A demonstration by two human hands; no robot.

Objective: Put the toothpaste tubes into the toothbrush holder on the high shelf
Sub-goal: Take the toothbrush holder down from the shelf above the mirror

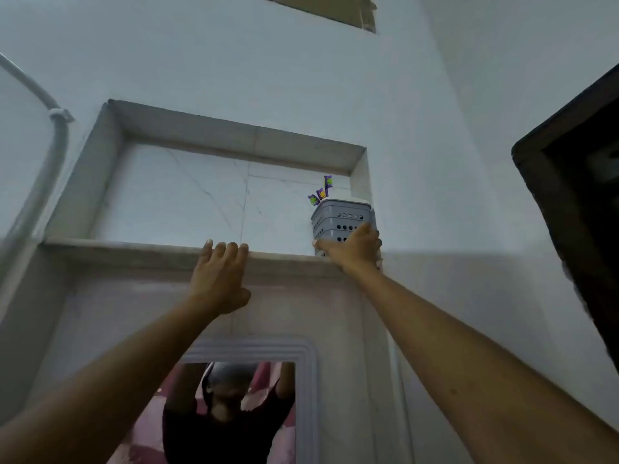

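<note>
A grey perforated toothbrush holder (340, 219) stands at the right end of the high shelf (134, 248), a recessed niche in the wall. Purple and green toothbrushes (322, 191) stick out of its top. My right hand (355, 247) is wrapped around the holder's lower part. My left hand (219, 276) lies flat against the shelf's front edge, fingers over the lip, holding nothing. No toothpaste tube shows anywhere in view.
A mirror (234, 413) with a pale frame hangs below the shelf and reflects a person with raised arms. A grey pipe (55, 135) runs down the left wall. A dark wooden frame (576, 195) juts in at the right.
</note>
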